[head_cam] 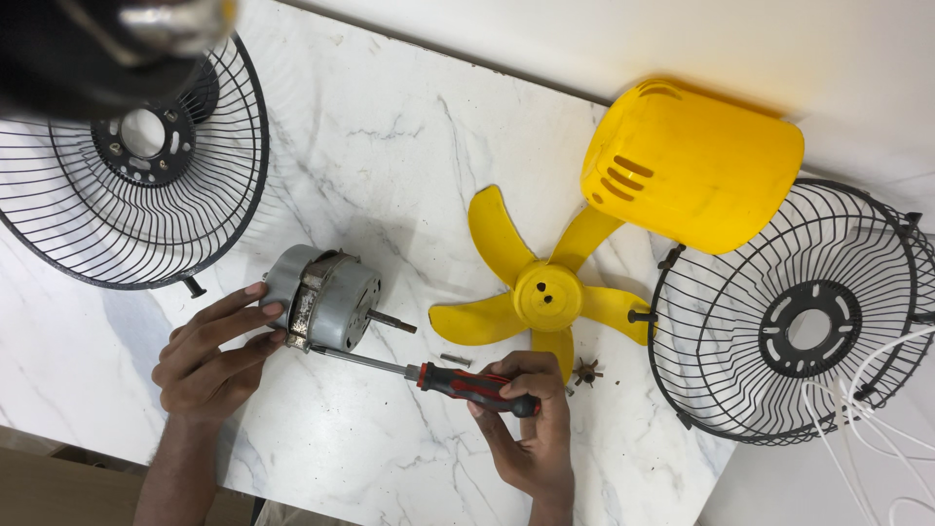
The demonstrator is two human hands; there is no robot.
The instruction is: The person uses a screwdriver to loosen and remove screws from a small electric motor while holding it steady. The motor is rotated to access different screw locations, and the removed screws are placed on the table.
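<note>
A grey metal fan motor [331, 297] lies on its side on the white marble table [390, 156], its shaft pointing right. My left hand [209, 356] steadies the motor's left end with its fingertips. My right hand [526, 414] grips the red and black handle of a screwdriver [458, 382]. The steel shank runs left and its tip meets the lower edge of the motor. A small screw [455, 359] lies just above the handle.
A yellow fan blade [542, 292] and a yellow motor cover [693, 164] lie right of the motor. Black wire guards rest at the far left [136, 205] and far right [794, 317]. A small dark nut [585, 371] and white cables [877, 419] lie near the right guard.
</note>
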